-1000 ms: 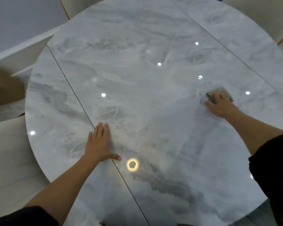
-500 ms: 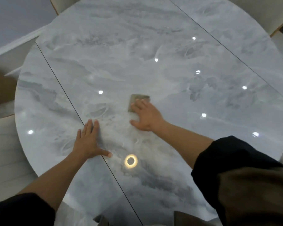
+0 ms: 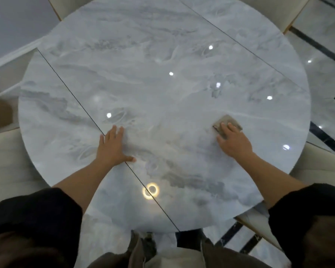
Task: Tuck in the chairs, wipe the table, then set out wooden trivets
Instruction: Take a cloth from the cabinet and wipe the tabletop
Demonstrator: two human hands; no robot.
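Here the round marble desk (image 3: 162,55) fills the view. The left hand (image 3: 112,149) lies flat on it at about 8 o'clock from the centre. Its fingers (image 3: 115,132) are straight and together with the thumb spread, grasping nothing, and the palm covers a thin dark seam (image 3: 70,88). The right hand (image 3: 234,142) presses a small brownish cloth (image 3: 229,119) onto the top at roughly 3 o'clock, with its fingers stretched flat over the cloth, not curled round it. A ring-shaped light reflection (image 3: 150,190) shows at 6 o'clock. A cream chair (image 3: 6,163) sits against the rim at 8 o'clock and a second chair (image 3: 327,167) at 4 o'clock.
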